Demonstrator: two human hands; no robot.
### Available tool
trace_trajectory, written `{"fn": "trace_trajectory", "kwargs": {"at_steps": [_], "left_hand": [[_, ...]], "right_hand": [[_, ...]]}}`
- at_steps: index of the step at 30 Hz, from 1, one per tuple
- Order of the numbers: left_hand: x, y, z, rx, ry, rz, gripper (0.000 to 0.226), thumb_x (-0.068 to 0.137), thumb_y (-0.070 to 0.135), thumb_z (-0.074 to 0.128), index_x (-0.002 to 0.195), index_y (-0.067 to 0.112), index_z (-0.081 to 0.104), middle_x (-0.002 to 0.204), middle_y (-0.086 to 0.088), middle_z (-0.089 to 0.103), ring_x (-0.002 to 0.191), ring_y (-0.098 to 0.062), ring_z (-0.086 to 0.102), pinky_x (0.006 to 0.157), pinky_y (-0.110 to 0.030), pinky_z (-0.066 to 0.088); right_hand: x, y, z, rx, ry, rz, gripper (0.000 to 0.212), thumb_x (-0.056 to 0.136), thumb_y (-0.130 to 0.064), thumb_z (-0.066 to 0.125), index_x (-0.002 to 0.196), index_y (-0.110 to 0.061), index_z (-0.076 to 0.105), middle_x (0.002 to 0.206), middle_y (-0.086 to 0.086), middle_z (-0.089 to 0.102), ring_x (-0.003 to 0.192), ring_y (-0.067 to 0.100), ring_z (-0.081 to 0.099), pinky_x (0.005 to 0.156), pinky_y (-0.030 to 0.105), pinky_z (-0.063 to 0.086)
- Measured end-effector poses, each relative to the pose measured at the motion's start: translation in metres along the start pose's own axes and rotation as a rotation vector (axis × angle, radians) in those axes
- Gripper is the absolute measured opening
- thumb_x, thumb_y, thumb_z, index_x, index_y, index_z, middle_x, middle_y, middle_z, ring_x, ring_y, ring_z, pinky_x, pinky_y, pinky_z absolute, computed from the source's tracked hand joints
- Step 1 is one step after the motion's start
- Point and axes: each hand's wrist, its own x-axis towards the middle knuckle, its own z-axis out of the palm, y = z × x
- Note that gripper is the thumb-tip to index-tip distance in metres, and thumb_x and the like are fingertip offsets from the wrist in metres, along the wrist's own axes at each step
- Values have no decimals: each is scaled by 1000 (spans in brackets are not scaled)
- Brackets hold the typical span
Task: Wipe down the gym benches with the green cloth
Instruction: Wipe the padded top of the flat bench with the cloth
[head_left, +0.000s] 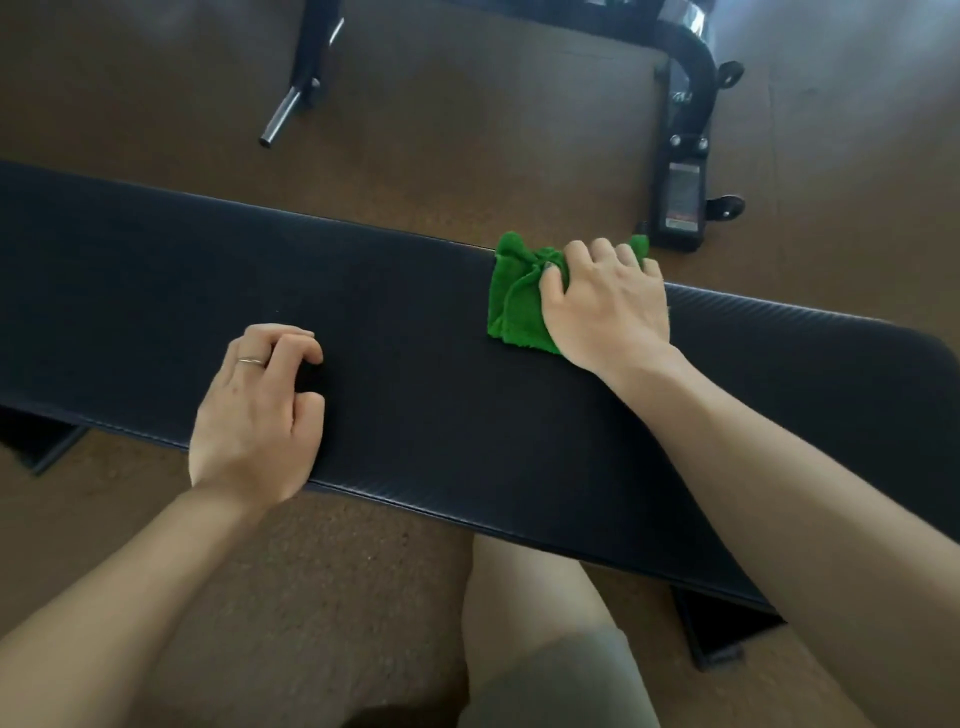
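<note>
**Inspector:** Two hands on the bench (467, 374). What is the risk from here?

**Assistant:** The green cloth (514, 301) is bunched, not flat, and sits at the far edge of the tabletop. In my judgement a stroke pushed further out could carry it over that edge to the floor (415, 130), and the folds would likely leave strips of pad unwiped.

**Inspector:** Cause?

**Assistant:** Most of the cloth is off to one side of the right hand (605, 306), not under it, so the contact patch is small.

**Inspector:** Position of the cloth against the fingers?

**Assistant:** The right fingers (597, 254) are curled over the cloth's far part, gathering it; a green corner shows beyond them and the main body spreads toward the bench's middle.

**Inspector:** Left hand (260, 410)?

**Assistant:** Resting on the near side of the bench, fingers loosely curled, holding nothing, well apart from the cloth.
</note>
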Motion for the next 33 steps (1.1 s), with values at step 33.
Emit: {"fn": "trace_trajectory", "kwargs": {"at_steps": [33], "left_hand": [[0,-15,8,-42,138,229,25,87,7,45,105,4,63,117,-12,60,103,-29,58,84,-38,50]], "right_hand": [[36,-148,22,-38,-73,-179,52,106,-43,24,137,-11,52,138,13,56,130,34,48,115,53,29]]}}
